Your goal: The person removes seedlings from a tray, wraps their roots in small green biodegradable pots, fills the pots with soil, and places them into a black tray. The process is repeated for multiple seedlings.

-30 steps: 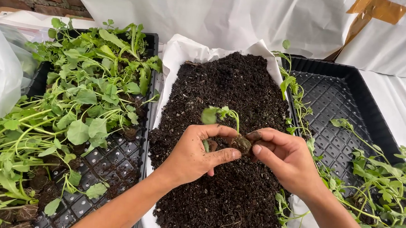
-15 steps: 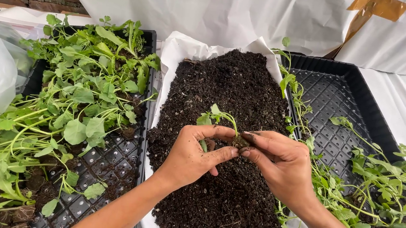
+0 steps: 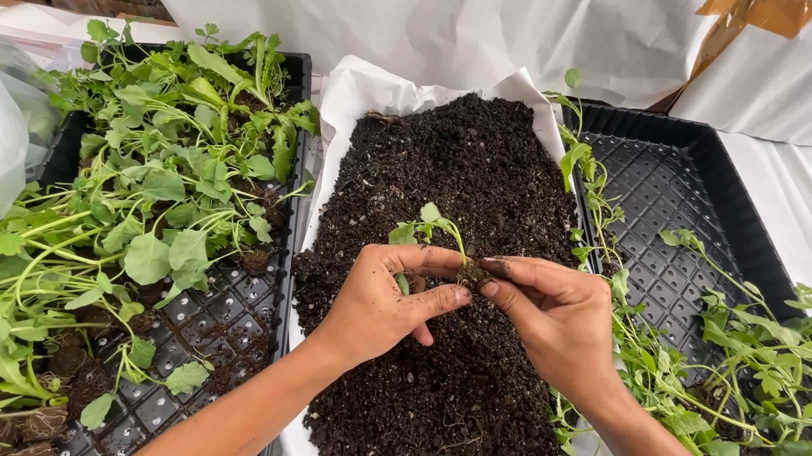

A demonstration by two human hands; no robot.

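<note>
From the head view, the left hand (image 3: 383, 301) and the right hand (image 3: 557, 319) meet over the middle of a mound of dark soil (image 3: 439, 292) heaped on white paper (image 3: 355, 92), their fingers (image 3: 438, 260) pinching together around the root end of a small green seedling (image 3: 431, 226) whose leaves stand up just above the thumbs. A black tray (image 3: 214, 334) crowded with leafy seedlings lies to the left of the soil, and another black tray (image 3: 692, 188) with fewer plants lies to the right
</note>
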